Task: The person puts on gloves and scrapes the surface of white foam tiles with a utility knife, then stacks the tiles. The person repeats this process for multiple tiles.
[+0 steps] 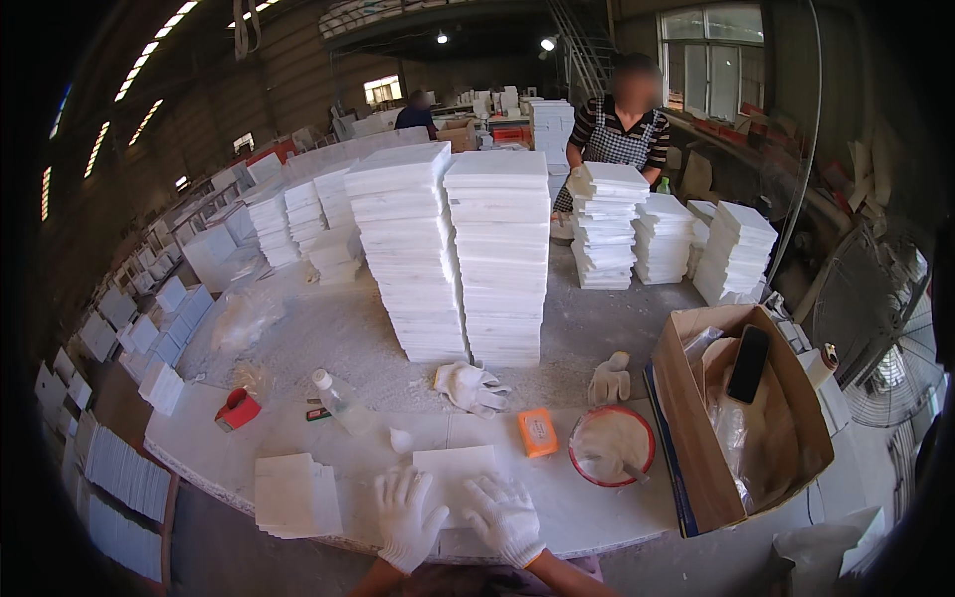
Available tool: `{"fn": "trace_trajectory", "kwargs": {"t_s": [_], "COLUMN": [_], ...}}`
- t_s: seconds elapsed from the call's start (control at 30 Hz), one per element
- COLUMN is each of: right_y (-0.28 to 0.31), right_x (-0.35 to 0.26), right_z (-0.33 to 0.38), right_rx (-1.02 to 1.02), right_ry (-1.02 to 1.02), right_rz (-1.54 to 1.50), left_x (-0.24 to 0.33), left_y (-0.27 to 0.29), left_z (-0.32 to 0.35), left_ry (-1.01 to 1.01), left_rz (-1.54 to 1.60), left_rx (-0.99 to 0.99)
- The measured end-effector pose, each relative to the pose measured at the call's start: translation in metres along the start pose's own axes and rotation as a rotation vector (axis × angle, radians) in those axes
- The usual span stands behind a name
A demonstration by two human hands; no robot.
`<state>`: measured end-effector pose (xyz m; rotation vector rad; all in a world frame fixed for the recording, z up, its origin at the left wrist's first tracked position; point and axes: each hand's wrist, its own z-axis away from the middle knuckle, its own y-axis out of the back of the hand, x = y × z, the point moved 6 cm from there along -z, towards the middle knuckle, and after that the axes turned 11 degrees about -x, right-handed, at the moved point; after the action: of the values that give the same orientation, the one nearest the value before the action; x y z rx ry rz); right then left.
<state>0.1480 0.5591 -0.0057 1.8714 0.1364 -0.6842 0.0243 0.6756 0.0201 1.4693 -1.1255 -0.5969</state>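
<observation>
My left hand (pixel 410 519), in a white knit glove, rests with fingers stretched out at the left end of a white rectangular tile (pixel 455 464). Gloved the same way, my right hand (pixel 505 517) lies flat with spread fingers at the tile's right end. The tile's near part is partly hidden by the hands. Left of my left hand is a low pile of white tiles (pixel 296 495). Just beyond the tile sits a small white bulb-shaped piece (pixel 401 440). An orange box (pixel 537 433) and a red-rimmed bowl of white powder (pixel 637 468) stand to the right.
Two tall stacks of white tiles (pixel 497 259) rise ahead. Nearer lie loose gloves (pixel 472 388), a clear bottle (pixel 341 404) and a red tape dispenser (pixel 237 410). An open cardboard box (pixel 686 438) holding a phone (pixel 748 364) is at right. A person (pixel 622 139) stands behind further stacks.
</observation>
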Motion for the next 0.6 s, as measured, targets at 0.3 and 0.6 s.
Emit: {"fn": "trace_trajectory", "kwargs": {"t_s": [0.3, 0.6], "right_y": [-0.014, -0.009], "right_x": [0.011, 0.034], "right_z": [0.007, 0.028], "right_rx": [0.006, 0.072], "right_ry": [0.039, -0.239], "right_rz": [-0.039, -0.281], "left_x": [-0.009, -0.068], "left_y": [-0.043, -0.081], "left_z": [-0.007, 0.006], "left_ry": [0.122, 0.445], "left_rz": [0.197, 0.839], "left_rx": [-0.070, 0.057]}}
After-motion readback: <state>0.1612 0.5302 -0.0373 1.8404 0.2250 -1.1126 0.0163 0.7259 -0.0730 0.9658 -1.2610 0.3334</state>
